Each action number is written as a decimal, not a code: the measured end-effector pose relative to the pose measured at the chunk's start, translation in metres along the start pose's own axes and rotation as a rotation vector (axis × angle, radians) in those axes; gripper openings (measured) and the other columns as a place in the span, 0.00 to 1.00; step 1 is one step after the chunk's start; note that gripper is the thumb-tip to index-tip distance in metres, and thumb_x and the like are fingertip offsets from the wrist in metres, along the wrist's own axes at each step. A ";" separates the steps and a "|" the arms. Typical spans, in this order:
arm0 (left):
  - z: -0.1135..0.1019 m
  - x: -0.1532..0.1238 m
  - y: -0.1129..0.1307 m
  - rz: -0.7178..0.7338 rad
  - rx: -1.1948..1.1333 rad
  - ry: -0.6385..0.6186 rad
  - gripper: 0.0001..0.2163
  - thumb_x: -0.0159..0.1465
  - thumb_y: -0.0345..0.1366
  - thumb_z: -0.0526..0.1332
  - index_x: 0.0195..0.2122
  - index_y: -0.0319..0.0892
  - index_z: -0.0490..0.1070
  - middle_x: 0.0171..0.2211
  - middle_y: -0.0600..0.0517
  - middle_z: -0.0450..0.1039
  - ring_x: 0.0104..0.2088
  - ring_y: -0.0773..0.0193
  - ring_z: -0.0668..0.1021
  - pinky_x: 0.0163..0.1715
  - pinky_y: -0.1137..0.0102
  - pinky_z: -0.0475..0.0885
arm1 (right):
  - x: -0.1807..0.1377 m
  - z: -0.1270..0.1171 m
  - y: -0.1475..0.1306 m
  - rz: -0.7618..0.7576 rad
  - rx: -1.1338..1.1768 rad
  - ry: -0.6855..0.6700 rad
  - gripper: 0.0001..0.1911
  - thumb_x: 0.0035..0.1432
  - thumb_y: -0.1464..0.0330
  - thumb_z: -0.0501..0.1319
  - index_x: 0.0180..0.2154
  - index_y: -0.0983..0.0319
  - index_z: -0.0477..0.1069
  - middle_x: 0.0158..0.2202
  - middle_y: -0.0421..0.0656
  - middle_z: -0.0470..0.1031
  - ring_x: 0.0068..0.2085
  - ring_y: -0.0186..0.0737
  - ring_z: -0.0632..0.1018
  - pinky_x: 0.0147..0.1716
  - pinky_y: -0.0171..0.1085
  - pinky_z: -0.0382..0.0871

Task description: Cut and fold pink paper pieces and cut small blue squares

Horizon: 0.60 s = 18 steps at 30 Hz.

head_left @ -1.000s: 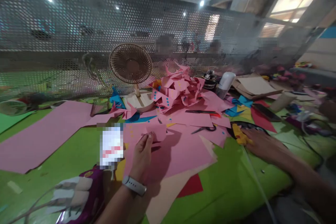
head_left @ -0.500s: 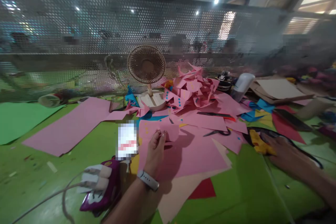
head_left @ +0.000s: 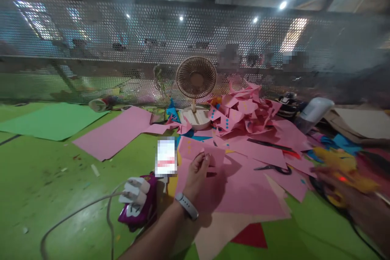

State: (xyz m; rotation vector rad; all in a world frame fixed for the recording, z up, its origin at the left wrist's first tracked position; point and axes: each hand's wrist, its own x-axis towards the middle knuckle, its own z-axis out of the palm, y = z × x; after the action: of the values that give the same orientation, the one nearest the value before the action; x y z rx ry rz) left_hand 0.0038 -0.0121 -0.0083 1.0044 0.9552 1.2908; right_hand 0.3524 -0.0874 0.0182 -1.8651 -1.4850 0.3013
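My left hand [head_left: 197, 172], with a watch on its wrist, pinches a piece of pink paper [head_left: 189, 148] that has small yellow marks near its left end. Under it lie larger pink sheets [head_left: 243, 193] on a green tabletop. At the right, my right hand [head_left: 355, 201] is closed around a yellow glue gun [head_left: 338, 160], blurred by motion, with an orange light glowing on it and a black cord trailing below. Black-handled scissors [head_left: 278, 168] lie on the paper between the hands.
Behind the sheets stand a small fan [head_left: 196, 78] and a heap of cut pink paper [head_left: 243, 109]. A bright-screened phone [head_left: 166, 157] and a purple power strip [head_left: 149, 203] with plugs sit left of my left hand. A perforated metal screen [head_left: 137, 48] runs along the back.
My right hand has picked up the yellow glue gun and raised it from the tabletop. The left hand keeps its pinch on the pink paper. The view has swung left.
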 end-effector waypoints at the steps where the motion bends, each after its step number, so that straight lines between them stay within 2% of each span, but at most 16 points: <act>1: 0.000 -0.001 0.000 0.008 0.004 0.003 0.13 0.56 0.47 0.60 0.30 0.40 0.66 0.28 0.55 0.61 0.27 0.68 0.69 0.25 0.71 0.74 | 0.008 0.017 -0.009 0.102 0.238 -0.079 0.20 0.53 0.52 0.54 0.38 0.58 0.73 0.38 0.56 0.75 0.34 0.49 0.78 0.24 0.40 0.70; 2: 0.000 -0.002 0.001 0.016 0.010 0.004 0.14 0.57 0.47 0.60 0.29 0.40 0.66 0.27 0.56 0.61 0.27 0.68 0.69 0.26 0.71 0.74 | 0.015 0.033 -0.022 0.163 0.390 -0.155 0.19 0.49 0.53 0.59 0.37 0.59 0.73 0.38 0.51 0.75 0.34 0.46 0.78 0.25 0.38 0.70; 3: -0.001 -0.002 0.001 0.025 0.017 -0.001 0.14 0.57 0.47 0.59 0.29 0.40 0.66 0.27 0.55 0.61 0.27 0.68 0.69 0.26 0.71 0.74 | 0.018 0.048 -0.037 0.211 0.439 -0.252 0.19 0.48 0.53 0.61 0.37 0.59 0.73 0.34 0.47 0.76 0.31 0.43 0.77 0.23 0.35 0.69; 6: -0.002 -0.002 0.002 0.020 0.025 -0.025 0.14 0.57 0.47 0.59 0.31 0.40 0.67 0.29 0.53 0.62 0.30 0.67 0.70 0.26 0.71 0.75 | 0.016 0.081 -0.093 0.179 0.383 -0.522 0.18 0.50 0.53 0.60 0.36 0.59 0.74 0.22 0.40 0.73 0.20 0.32 0.69 0.16 0.30 0.61; 8: -0.004 0.000 0.002 -0.009 0.020 -0.014 0.14 0.56 0.47 0.60 0.32 0.39 0.67 0.30 0.53 0.62 0.30 0.67 0.70 0.26 0.70 0.75 | 0.010 0.095 -0.124 0.130 0.356 -0.554 0.16 0.49 0.54 0.60 0.33 0.59 0.75 0.18 0.38 0.70 0.17 0.30 0.66 0.15 0.29 0.60; 10: -0.005 0.002 0.002 -0.030 0.017 0.010 0.14 0.56 0.47 0.61 0.30 0.39 0.67 0.29 0.53 0.61 0.29 0.67 0.70 0.25 0.69 0.75 | 0.003 0.102 -0.143 0.027 0.426 -0.566 0.17 0.49 0.55 0.61 0.37 0.59 0.74 0.24 0.40 0.74 0.23 0.35 0.72 0.20 0.31 0.65; 13: -0.004 0.004 0.002 -0.016 0.001 0.008 0.14 0.57 0.46 0.60 0.28 0.39 0.65 0.29 0.54 0.60 0.29 0.68 0.69 0.27 0.69 0.76 | -0.001 0.103 -0.146 -0.087 0.456 -0.573 0.17 0.50 0.56 0.61 0.38 0.60 0.73 0.32 0.43 0.77 0.32 0.41 0.76 0.28 0.34 0.70; 18: 0.001 0.001 0.003 -0.012 0.045 -0.059 0.11 0.59 0.43 0.59 0.29 0.39 0.65 0.30 0.54 0.60 0.30 0.68 0.69 0.30 0.68 0.77 | 0.002 0.104 -0.116 -0.111 0.335 -0.473 0.15 0.49 0.58 0.60 0.36 0.58 0.75 0.31 0.44 0.77 0.30 0.42 0.76 0.25 0.36 0.70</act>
State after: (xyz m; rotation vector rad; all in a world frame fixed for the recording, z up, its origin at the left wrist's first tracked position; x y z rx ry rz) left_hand 0.0039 -0.0106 -0.0056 1.0648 0.9471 1.2277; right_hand 0.2048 -0.0369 0.0211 -1.4963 -1.7095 0.9278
